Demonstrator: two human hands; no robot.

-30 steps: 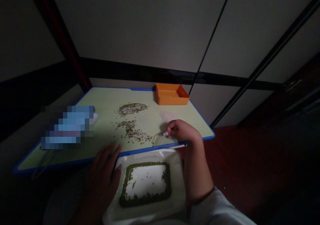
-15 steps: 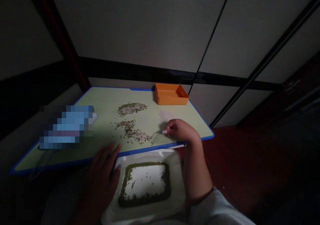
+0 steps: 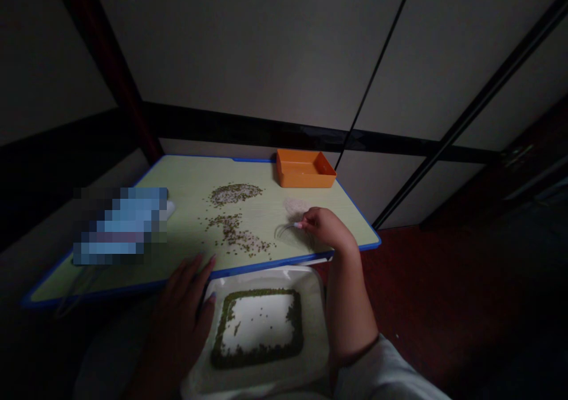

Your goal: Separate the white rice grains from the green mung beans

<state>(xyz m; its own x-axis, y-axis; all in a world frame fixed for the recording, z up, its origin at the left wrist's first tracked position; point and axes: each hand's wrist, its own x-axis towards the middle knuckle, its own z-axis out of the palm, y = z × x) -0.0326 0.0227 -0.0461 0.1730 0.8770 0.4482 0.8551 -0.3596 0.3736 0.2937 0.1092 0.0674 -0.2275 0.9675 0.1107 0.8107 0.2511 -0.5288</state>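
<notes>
My right hand [image 3: 323,227] is over the right part of the table, its fingers pinched on a thin, curved, see-through strip [image 3: 286,227] whose kind I cannot make out. Just beyond the fingers lies a small pale heap of grains [image 3: 296,205]. Left of the strip is a scattered patch of green and pale grains [image 3: 239,237], with a denser pile of mixed grains [image 3: 235,193] behind it. My left hand [image 3: 184,305] lies with fingers apart by the table's front edge and the left rim of a white basin [image 3: 310,278]. Green grains [image 3: 255,352] line the basin's floor along its edges.
An orange box [image 3: 307,179] stands at the back right of the pale table [image 3: 190,175] with a blue rim. A blurred-out blue object [image 3: 124,222] is at the left. Cupboard panels [image 3: 248,51] rise behind; reddish floor [image 3: 412,281] is at right.
My right hand has shifted slightly right and away from me, and the thin strip has moved with it, off the scattered grains. My left hand stays where it was.
</notes>
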